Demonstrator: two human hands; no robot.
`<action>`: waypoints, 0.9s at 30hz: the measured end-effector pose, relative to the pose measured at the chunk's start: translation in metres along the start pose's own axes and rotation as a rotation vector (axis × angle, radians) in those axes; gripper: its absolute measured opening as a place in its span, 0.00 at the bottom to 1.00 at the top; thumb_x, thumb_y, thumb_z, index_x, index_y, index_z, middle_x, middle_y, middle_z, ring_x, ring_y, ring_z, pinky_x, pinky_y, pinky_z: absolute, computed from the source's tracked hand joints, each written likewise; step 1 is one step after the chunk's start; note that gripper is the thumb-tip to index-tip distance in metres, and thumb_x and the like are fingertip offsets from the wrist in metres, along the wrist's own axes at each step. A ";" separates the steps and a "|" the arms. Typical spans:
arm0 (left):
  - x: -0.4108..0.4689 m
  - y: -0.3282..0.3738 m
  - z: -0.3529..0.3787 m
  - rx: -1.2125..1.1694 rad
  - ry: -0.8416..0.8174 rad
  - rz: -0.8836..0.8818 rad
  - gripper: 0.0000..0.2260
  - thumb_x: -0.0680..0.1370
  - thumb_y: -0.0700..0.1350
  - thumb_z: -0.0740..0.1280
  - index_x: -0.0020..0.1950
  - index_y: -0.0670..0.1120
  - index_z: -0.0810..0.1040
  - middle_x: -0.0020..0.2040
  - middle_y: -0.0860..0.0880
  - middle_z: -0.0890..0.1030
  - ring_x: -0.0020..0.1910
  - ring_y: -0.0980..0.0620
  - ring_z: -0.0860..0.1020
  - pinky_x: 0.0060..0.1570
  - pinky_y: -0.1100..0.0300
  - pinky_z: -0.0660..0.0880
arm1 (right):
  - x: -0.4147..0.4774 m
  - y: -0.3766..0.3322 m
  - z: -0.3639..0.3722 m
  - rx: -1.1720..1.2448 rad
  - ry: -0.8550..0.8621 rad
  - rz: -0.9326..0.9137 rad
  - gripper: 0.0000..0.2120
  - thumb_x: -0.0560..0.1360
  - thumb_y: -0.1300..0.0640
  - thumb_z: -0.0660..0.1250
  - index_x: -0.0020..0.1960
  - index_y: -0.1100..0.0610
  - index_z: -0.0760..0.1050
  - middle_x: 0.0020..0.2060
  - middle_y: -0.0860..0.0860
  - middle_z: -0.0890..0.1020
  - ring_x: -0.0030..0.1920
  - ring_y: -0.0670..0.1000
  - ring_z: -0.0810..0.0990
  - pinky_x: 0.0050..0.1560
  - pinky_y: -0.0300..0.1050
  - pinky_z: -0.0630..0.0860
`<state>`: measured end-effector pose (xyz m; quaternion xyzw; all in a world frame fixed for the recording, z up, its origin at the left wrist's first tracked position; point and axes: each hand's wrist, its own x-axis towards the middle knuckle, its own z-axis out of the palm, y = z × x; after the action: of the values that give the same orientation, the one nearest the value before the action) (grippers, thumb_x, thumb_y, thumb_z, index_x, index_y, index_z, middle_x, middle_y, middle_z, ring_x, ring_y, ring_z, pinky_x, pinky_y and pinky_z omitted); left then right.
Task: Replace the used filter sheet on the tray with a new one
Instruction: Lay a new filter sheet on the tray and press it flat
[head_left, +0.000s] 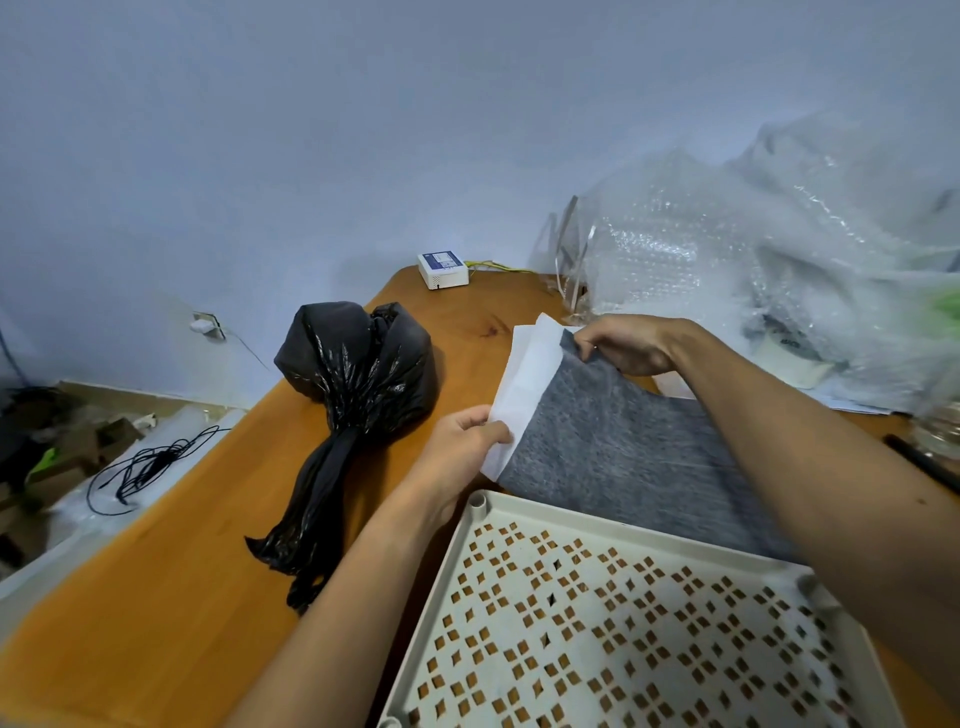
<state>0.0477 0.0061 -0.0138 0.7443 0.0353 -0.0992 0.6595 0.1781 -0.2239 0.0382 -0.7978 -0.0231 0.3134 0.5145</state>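
Just beyond the bare perforated tray (613, 613) on the wooden counter (171, 587), left hand (457, 447) pinches the white sheets' (524, 379) near corner, right hand (628, 345) pinches the grey filter sheet's (613, 452) far corner, fingers closed, apparently peeling layers apart before laying one down.

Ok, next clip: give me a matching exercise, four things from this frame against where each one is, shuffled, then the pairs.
Things:
1. tray
2. black bag
3. grey sheet
4. white box

Places:
A. far end of the table, by the wall
B. held up in both hands, behind the tray
C. nearest the camera, perforated and bare
D. lying on the table left of the left hand

Pairs: 1-C, 2-D, 3-B, 4-A
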 end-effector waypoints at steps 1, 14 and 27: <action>-0.001 -0.001 0.000 0.010 0.019 0.003 0.05 0.80 0.41 0.67 0.50 0.48 0.83 0.53 0.56 0.81 0.51 0.58 0.76 0.45 0.62 0.72 | 0.000 0.001 -0.002 -0.006 0.016 -0.003 0.17 0.73 0.66 0.58 0.59 0.66 0.77 0.54 0.62 0.80 0.48 0.57 0.82 0.52 0.48 0.76; -0.036 -0.020 0.001 -0.033 0.260 -0.021 0.22 0.79 0.48 0.72 0.70 0.57 0.71 0.62 0.50 0.79 0.41 0.55 0.81 0.27 0.68 0.73 | -0.014 0.013 -0.003 0.027 0.223 -0.225 0.22 0.78 0.68 0.65 0.67 0.49 0.79 0.71 0.52 0.72 0.62 0.49 0.76 0.61 0.42 0.75; -0.043 -0.009 0.000 0.126 -0.009 0.253 0.04 0.81 0.46 0.68 0.52 0.54 0.83 0.49 0.52 0.87 0.52 0.55 0.84 0.59 0.55 0.75 | -0.019 0.023 -0.013 0.034 0.388 -0.286 0.20 0.74 0.70 0.59 0.48 0.55 0.88 0.58 0.49 0.85 0.64 0.50 0.78 0.63 0.41 0.73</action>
<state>0.0038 0.0108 -0.0141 0.7824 -0.0681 -0.0208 0.6186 0.1628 -0.2517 0.0318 -0.8230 -0.0313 0.0784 0.5617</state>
